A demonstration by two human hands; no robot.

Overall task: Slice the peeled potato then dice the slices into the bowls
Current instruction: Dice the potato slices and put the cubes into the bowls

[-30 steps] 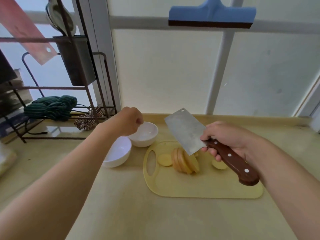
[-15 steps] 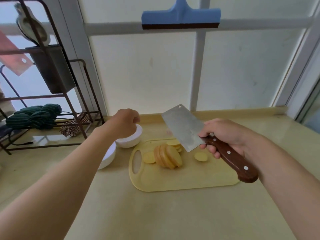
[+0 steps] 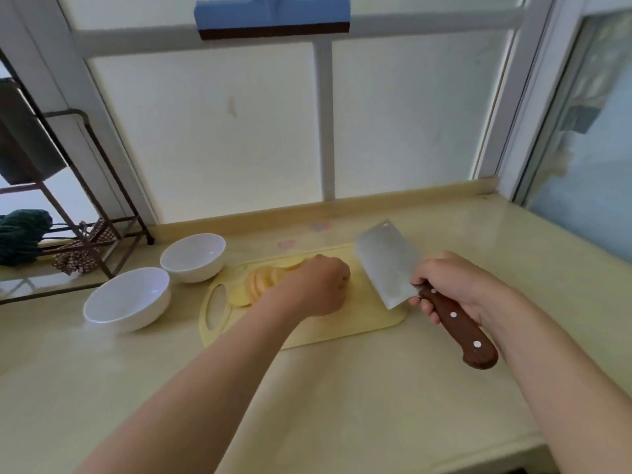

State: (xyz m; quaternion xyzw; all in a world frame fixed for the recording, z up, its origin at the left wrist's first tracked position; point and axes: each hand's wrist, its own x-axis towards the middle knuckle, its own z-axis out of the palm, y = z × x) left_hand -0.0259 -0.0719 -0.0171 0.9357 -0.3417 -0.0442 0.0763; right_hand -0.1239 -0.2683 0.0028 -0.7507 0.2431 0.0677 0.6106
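Note:
Several yellow potato slices (image 3: pixel 263 280) lean in a row on the pale yellow cutting board (image 3: pixel 342 325). My left hand (image 3: pixel 316 285) is over the board just right of the slices, fingers curled down; what it touches is hidden under it. My right hand (image 3: pixel 455 285) grips the brown wooden handle of a cleaver (image 3: pixel 390 261), whose blade is raised over the board's right end. Two white bowls stand left of the board: a near one (image 3: pixel 128 299) and a far one (image 3: pixel 193 256).
A dark metal rack (image 3: pixel 85 213) with a green cloth (image 3: pixel 20 236) stands at the back left. A window wall runs along the back of the beige counter (image 3: pixel 342 405). A blue squeegee (image 3: pixel 272 17) hangs overhead. The counter's edge shows at the lower right.
My left hand moved from above the far bowl to the cutting board beside the slices. The view swung right and down; the cleaver stays raised in my right hand.

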